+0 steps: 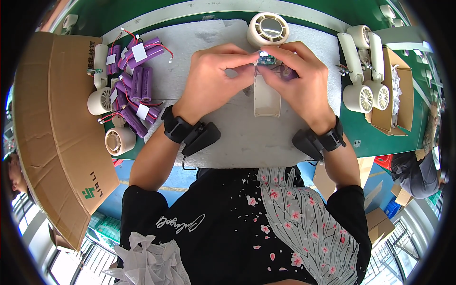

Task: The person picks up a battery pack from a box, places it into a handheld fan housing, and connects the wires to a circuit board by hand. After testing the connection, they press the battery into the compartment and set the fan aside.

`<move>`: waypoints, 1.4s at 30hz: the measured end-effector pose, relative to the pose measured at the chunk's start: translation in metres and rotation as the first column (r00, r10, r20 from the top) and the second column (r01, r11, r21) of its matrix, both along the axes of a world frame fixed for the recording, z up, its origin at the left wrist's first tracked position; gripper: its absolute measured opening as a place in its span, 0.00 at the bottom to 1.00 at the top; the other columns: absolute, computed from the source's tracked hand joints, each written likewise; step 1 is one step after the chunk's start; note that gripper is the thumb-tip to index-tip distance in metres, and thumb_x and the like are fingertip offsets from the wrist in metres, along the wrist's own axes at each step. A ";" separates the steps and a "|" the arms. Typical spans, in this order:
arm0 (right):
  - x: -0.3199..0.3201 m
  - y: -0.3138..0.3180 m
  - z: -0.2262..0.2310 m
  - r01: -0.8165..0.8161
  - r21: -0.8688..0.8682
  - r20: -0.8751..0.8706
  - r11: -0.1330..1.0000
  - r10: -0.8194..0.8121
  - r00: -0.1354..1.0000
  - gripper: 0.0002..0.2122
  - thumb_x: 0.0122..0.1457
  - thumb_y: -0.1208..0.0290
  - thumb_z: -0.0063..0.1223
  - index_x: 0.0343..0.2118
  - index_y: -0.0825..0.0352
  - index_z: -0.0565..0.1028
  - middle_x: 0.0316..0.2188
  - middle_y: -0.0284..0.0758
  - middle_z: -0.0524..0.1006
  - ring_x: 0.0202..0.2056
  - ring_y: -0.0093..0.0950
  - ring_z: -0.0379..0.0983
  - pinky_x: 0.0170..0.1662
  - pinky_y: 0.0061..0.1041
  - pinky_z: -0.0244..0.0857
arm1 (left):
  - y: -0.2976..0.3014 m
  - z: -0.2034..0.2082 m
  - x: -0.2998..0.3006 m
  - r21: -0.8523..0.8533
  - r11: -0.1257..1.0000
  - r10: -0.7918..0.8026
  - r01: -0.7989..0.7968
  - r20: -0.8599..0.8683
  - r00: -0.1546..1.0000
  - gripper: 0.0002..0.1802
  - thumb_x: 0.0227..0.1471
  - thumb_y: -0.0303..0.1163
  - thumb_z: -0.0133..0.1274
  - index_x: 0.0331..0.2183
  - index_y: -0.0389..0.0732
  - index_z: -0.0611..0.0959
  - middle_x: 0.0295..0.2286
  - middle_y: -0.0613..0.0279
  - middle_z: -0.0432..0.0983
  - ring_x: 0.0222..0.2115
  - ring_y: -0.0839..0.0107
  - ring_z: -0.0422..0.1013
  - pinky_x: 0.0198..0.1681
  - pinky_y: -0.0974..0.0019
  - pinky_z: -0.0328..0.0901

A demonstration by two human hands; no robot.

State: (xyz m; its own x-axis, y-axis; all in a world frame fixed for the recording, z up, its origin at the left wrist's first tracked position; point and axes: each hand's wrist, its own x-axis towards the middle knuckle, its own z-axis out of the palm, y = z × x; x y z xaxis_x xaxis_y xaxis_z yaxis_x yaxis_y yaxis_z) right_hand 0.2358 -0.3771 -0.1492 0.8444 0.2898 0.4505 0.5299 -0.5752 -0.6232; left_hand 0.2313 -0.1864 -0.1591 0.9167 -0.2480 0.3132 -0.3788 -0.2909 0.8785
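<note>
An opened cream handheld fan lies in front of me, its round head (267, 31) at the far side and its hollow handle (267, 100) toward me. My left hand (216, 73) pinches at the left edge of a small green circuit board (267, 60) by the neck of the fan; any small connector between those fingertips is too tiny to make out. Curled round a purple battery cell (288, 72), my right hand (304, 71) has its index finger and thumb at the board's right side. The palm hides most of that cell.
On the left, several purple battery cells (137, 83) with red and black leads lie beside cream fans (119, 141) and a large cardboard box (66, 123). More fans (358, 98) and an open carton (403, 95) sit right. Grey foam sheet (237, 142) covers the green table.
</note>
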 end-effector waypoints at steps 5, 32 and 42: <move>0.000 0.000 0.000 0.007 0.011 -0.022 1.000 -0.007 1.000 0.17 0.42 0.76 0.68 0.38 0.61 0.82 0.33 0.34 0.78 0.31 0.27 0.78 0.33 0.21 0.73 | 0.001 -0.001 0.000 0.016 1.000 -0.006 0.006 0.005 1.000 0.15 0.42 0.18 0.59 0.36 0.37 0.85 0.29 0.59 0.80 0.27 0.73 0.77 0.32 0.73 0.71; -0.005 0.000 0.009 0.052 0.057 -0.208 0.997 -0.039 0.977 0.09 0.50 0.78 0.62 0.36 0.68 0.79 0.28 0.32 0.77 0.24 0.19 0.72 0.29 0.17 0.66 | -0.005 -0.006 -0.003 -0.106 0.991 -0.110 0.084 -0.267 0.957 0.21 0.48 0.21 0.60 0.46 0.36 0.76 0.35 0.62 0.75 0.31 0.78 0.73 0.37 0.74 0.69; -0.009 0.000 0.014 -0.027 0.005 -0.171 1.000 0.028 0.985 0.10 0.49 0.79 0.62 0.36 0.69 0.78 0.28 0.33 0.75 0.25 0.22 0.72 0.29 0.19 0.66 | -0.011 0.003 -0.005 -0.023 0.991 -0.131 0.129 -0.263 0.956 0.30 0.41 0.25 0.61 0.50 0.40 0.77 0.37 0.60 0.77 0.28 0.74 0.73 0.34 0.71 0.69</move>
State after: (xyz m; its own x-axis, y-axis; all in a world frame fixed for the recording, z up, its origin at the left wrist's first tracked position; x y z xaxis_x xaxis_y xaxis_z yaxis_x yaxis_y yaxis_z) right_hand 0.2266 -0.3775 -0.1348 0.9008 0.3132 0.3008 0.4310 -0.5603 -0.7073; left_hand 0.2264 -0.1975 -0.1563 0.9269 -0.3695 0.0666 -0.1678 -0.2492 0.9538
